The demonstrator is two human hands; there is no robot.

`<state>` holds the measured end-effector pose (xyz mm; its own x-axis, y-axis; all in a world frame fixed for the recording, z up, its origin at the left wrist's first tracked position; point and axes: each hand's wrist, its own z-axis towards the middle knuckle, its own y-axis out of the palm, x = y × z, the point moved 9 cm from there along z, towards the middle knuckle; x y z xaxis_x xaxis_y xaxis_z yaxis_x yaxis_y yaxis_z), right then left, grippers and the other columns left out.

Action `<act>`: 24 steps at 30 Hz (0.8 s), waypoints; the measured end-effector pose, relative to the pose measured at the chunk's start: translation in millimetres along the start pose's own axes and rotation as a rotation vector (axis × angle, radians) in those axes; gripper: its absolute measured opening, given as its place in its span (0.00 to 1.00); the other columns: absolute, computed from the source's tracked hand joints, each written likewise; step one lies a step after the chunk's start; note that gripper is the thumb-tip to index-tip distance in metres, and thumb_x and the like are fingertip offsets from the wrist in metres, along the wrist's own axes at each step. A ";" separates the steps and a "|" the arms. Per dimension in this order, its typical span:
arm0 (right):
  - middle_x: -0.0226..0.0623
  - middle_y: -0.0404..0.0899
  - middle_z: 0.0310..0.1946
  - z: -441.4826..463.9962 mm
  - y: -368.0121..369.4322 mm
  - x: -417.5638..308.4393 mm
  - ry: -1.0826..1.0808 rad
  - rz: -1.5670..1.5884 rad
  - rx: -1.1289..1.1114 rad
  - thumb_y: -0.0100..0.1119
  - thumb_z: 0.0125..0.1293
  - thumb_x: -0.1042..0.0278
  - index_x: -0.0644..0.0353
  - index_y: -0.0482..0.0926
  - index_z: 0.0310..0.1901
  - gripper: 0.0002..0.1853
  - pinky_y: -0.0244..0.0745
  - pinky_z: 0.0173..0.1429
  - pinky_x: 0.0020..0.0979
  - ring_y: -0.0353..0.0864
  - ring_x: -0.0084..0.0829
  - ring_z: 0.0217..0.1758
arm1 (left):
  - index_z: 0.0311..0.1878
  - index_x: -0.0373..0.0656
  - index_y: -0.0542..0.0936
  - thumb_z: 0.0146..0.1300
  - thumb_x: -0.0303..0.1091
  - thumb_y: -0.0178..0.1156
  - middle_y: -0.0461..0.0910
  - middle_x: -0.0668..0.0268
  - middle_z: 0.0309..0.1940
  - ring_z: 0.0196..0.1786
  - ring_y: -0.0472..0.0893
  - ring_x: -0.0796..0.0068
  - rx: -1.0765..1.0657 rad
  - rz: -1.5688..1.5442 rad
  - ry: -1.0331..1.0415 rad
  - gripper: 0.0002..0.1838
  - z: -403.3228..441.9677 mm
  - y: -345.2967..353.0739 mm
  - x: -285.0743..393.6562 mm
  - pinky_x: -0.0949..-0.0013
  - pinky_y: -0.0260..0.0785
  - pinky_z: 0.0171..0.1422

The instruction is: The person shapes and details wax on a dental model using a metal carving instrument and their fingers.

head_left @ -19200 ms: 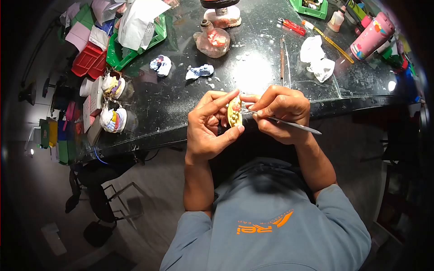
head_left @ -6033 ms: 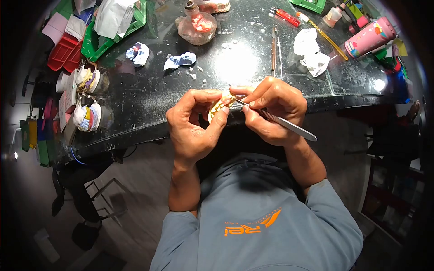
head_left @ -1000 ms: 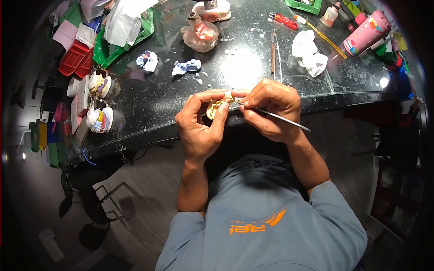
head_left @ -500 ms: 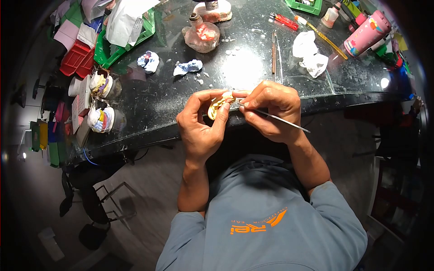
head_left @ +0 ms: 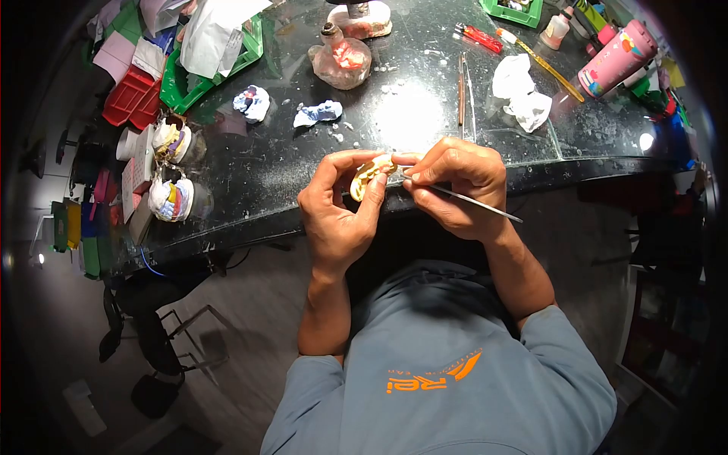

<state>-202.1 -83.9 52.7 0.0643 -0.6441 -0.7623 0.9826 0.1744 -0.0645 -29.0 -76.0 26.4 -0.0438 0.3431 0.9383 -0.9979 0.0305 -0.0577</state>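
A yellowish dental model [head_left: 364, 182] with a pinkish patch is held over the table's front edge. My left hand [head_left: 337, 208] is closed on it, thumb on the near face and fingers behind. My right hand [head_left: 460, 186] pinches a thin metal tool [head_left: 485, 206] like a pen, its handle slanting down to the right. The tool's tip points at the right side of the model; whether it touches cannot be made out.
On the black table [head_left: 296, 171] stand a glass burner [head_left: 341, 64], blue-white lumps [head_left: 318, 113], crumpled tissue [head_left: 522, 95], thin tools [head_left: 461, 91] and a pink bottle [head_left: 618, 59]. Mounted models [head_left: 171, 199], a red tray [head_left: 133, 98] and a green tray [head_left: 182, 91] are at the left.
Over the earlier frames the model has been turned and tilted in my left hand, its pinkish part now at the upper right. The tool's angle has shifted; in the last second both hands barely move.
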 end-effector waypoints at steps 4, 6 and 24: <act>0.38 0.86 0.30 1.3 0.6 -1.8 -0.015 -0.021 0.001 0.72 0.54 0.87 0.66 0.84 0.31 0.07 0.92 0.55 0.36 0.90 0.28 0.36 | 0.57 0.30 0.79 0.73 0.18 0.66 0.88 0.56 0.50 0.54 0.87 0.75 0.000 -0.005 -0.005 0.12 -0.2 -0.1 0.0 0.72 0.80 0.61; 0.38 0.86 0.30 0.5 0.6 -0.6 -0.010 0.010 -0.005 0.72 0.54 0.87 0.66 0.84 0.31 0.07 0.92 0.55 0.36 0.90 0.27 0.36 | 0.57 0.30 0.79 0.73 0.18 0.66 0.88 0.56 0.50 0.54 0.87 0.75 0.006 -0.006 -0.001 0.12 0.0 -0.1 -1.3 0.72 0.80 0.61; 0.38 0.85 0.32 -0.4 -1.3 2.4 0.010 0.076 0.003 0.70 0.55 0.87 0.67 0.84 0.32 0.06 0.92 0.57 0.39 0.90 0.27 0.36 | 0.53 0.31 0.83 0.69 0.19 0.69 0.90 0.58 0.46 0.49 0.89 0.75 0.079 -0.014 0.030 0.12 1.3 -4.5 -0.6 0.72 0.80 0.56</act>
<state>-203.3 -85.4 50.7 0.1370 -0.6216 -0.7713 0.9754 0.2205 -0.0045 -24.5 -77.5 26.5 -0.0294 0.3708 0.9282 -0.9991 -0.0379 -0.0165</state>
